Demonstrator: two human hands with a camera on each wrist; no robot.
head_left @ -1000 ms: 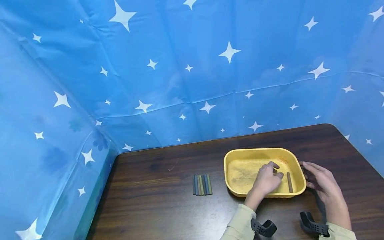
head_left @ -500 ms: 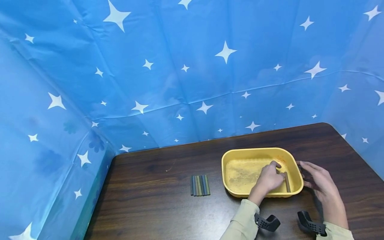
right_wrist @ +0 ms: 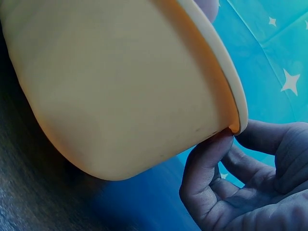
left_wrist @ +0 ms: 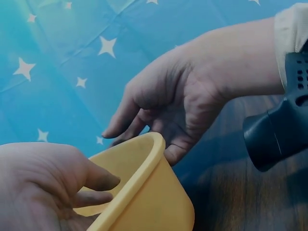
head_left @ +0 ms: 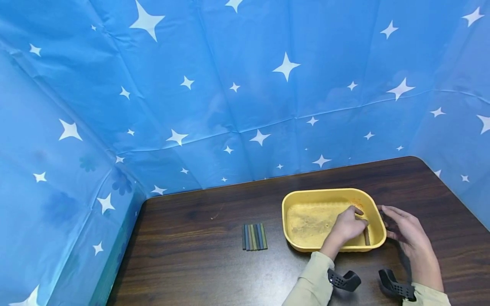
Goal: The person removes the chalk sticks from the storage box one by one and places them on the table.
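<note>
In the head view, my left hand [head_left: 347, 225] reaches into the yellow plastic tub [head_left: 310, 248] with its thumb and fingers apart. A slim brown stick [head_left: 367, 238] is inside near the right end, its upper part hidden behind my thumb. The left wrist view has the left hand [left_wrist: 43, 185] over the rim, a gap between its fingers; the stick is out of sight there. My right hand [head_left: 412, 231] curves around the tub's right end from outside. In the right wrist view, the right hand's thumb and fingers [right_wrist: 204, 166] meet at the rim's corner.
A neat row of thin grey, blue and olive sticks [head_left: 254, 237] lies on the dark wooden table [head_left: 183, 250], left of the tub. Both wrists carry black camera mounts [head_left: 344, 281]. A blue star-patterned curtain [head_left: 214, 106] encloses the table's back and sides.
My left hand has shifted right inside the tub, and its thumb now overlaps the brown stick's upper end. The right hand keeps its place at the tub's end.
</note>
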